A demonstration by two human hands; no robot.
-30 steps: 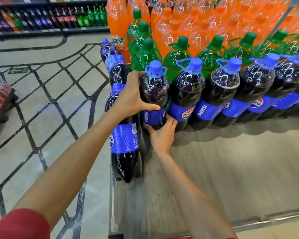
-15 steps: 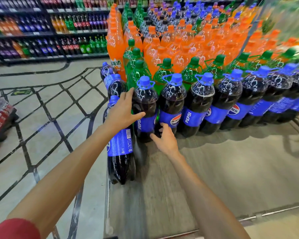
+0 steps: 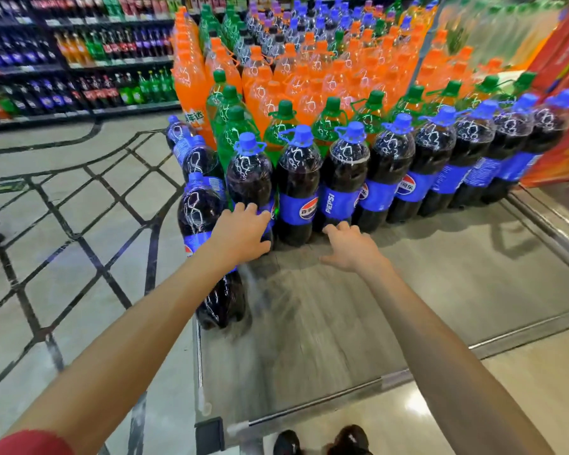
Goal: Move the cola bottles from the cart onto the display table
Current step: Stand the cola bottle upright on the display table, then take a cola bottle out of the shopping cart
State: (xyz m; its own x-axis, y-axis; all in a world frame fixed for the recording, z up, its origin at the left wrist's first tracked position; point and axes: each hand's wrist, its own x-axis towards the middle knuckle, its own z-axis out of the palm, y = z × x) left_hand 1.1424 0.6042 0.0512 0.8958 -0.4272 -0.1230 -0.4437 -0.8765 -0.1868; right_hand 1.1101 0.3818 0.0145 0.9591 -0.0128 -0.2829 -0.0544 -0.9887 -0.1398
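Left hand flat on front cola bottle, right hand splayed, empty; green bottles behind.

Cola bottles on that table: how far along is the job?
Done: a row of cola bottles stands on the display table. In hand: the left hand rests against the leftmost front-row bottle; the right hand is spread open, holding nothing. Left: bare tabletop remains in front; the cart is out of view, so the remaining count is unknown.
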